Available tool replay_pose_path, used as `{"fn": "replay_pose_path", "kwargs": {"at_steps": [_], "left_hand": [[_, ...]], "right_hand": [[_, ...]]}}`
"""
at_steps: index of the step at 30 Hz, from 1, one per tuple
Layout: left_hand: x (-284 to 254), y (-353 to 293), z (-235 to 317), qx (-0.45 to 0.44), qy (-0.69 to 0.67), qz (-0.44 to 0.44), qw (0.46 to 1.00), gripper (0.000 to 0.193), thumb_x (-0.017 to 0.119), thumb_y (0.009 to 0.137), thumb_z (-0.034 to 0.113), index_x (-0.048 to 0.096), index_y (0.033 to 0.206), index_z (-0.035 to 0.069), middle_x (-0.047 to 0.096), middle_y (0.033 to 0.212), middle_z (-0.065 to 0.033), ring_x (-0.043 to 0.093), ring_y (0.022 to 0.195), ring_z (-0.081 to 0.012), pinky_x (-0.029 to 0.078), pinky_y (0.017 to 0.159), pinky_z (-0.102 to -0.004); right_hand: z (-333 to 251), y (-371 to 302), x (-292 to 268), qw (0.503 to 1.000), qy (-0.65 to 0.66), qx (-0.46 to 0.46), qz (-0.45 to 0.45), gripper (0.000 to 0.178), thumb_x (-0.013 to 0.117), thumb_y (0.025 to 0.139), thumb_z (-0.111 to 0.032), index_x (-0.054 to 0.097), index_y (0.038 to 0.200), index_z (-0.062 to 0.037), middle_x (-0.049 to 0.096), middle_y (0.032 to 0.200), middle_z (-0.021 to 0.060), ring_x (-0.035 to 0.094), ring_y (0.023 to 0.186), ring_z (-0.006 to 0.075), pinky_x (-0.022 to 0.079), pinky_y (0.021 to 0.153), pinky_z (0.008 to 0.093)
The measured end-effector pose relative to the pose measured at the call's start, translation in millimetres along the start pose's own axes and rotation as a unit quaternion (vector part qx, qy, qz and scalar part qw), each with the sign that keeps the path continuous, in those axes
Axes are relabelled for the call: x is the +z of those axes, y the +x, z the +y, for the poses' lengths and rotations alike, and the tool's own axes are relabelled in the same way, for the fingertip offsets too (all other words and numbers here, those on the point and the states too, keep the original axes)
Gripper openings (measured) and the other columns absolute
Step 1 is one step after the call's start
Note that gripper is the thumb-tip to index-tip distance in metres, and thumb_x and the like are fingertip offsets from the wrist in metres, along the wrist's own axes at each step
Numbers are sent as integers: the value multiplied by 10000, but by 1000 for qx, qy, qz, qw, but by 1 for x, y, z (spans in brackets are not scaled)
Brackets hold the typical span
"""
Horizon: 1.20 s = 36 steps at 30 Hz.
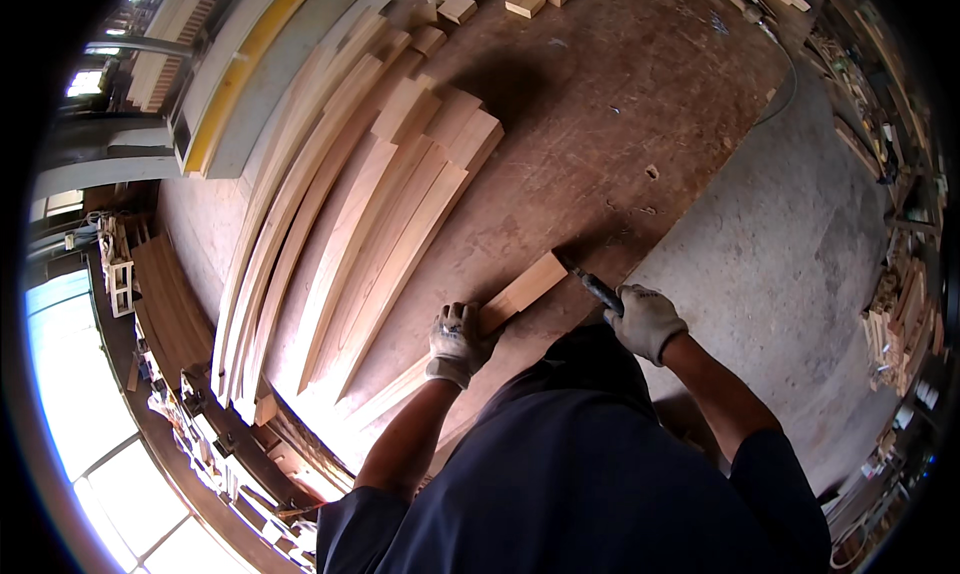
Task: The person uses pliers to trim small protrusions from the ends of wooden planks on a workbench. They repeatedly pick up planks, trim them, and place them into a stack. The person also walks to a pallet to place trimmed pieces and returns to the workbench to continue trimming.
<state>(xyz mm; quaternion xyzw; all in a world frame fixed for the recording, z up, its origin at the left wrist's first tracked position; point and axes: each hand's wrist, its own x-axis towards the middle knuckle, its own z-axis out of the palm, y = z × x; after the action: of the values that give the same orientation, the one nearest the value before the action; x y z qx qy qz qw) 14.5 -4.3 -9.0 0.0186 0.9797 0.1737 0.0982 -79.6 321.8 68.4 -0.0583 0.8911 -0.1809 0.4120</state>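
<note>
A pale wooden plank [525, 292] lies slantwise on the brown worktable, its far end pointing up and to the right. My left hand [457, 344], in a whitish work glove, grips the plank partway along, the fingers closed over it. Gloved as well, my right hand [645, 322] is wrapped round the dark handle of a hand tool [597, 288]. The tool's tip is at the plank's far end; whether they touch is unclear, and so is the tool's exact kind.
Several long boards [345, 244] lie side by side on the worktable [600, 124] to the left. Small wood blocks [525, 2] sit at the far edge. Grey concrete floor [770, 274] lies to the right, with stacked wood scraps [893, 319] beyond it.
</note>
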Motion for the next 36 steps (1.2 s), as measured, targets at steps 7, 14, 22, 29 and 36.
{"fn": "replay_pose_path", "kwargs": {"at_steps": [7,14,22,29,36], "left_hand": [[-5,2,3,-5,-1,-2,1000,552,813,779,450,638,1125,57,645,1075,-166,610,1001,-376,504,839,-510],[-4,2,2,10,0,8,1000,542,804,789,443,636,1115,45,648,1058,-172,610,996,-375,503,834,-511],[-7,3,4,-11,-1,-9,1000,533,791,802,436,628,1118,39,653,1050,-178,607,982,-385,502,825,-511],[-3,2,2,-7,-7,-16,1000,575,776,811,448,624,1162,19,652,1051,-190,609,996,-393,501,838,-517],[-3,-1,1,-19,3,-41,999,569,762,825,463,630,1166,27,650,1121,-196,598,1068,-385,498,900,-497]], "right_hand": [[-3,0,-7,992,105,41,-65,318,668,919,-243,624,1059,39,696,1034,285,674,1060,424,524,926,459],[-6,10,-30,921,314,120,-197,275,677,958,-252,653,939,21,663,739,118,625,564,216,503,509,355],[19,17,-10,843,453,143,-251,254,670,963,-233,653,1011,16,672,770,85,610,549,165,494,483,309],[18,2,75,516,799,117,-288,327,552,1022,-292,622,1217,-38,709,984,124,695,822,231,574,739,366],[41,34,37,724,672,76,-137,278,636,988,-243,638,1144,-13,704,841,118,680,636,212,568,576,331]]}}
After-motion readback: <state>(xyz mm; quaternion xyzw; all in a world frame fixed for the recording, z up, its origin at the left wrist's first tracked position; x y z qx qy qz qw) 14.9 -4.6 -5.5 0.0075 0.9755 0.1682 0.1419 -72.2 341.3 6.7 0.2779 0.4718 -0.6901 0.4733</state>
